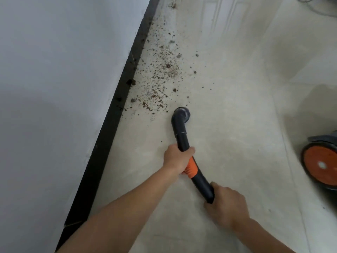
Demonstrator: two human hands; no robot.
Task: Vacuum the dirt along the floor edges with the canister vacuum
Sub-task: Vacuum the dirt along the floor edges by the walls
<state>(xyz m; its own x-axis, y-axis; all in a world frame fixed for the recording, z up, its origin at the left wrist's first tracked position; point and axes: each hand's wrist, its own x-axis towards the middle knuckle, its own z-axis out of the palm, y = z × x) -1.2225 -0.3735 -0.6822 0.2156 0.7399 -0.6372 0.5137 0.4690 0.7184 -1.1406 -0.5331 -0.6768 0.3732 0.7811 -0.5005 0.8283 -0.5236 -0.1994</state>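
Here the black baseboard (116,99) runs along the left, with dirt (160,77) strewn beside it. The left hand (177,158) clasps the vacuum tube (182,137), whose nozzle (181,114) sits at the dirt's near edge. The right hand (227,207) clamps the tube's near end. The canister (321,165) sits right. Seemingly mid-sweep; next, the nozzle must push far-left into the dirt.

Both hands (179,157) grip the vacuum wand (184,143) beside dirt (160,77).

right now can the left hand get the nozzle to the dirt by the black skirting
Likely yes. The left hand grips the vacuum tube, and its nozzle sits just short of the dirt; only bare floor lies between, nothing blocks the way.
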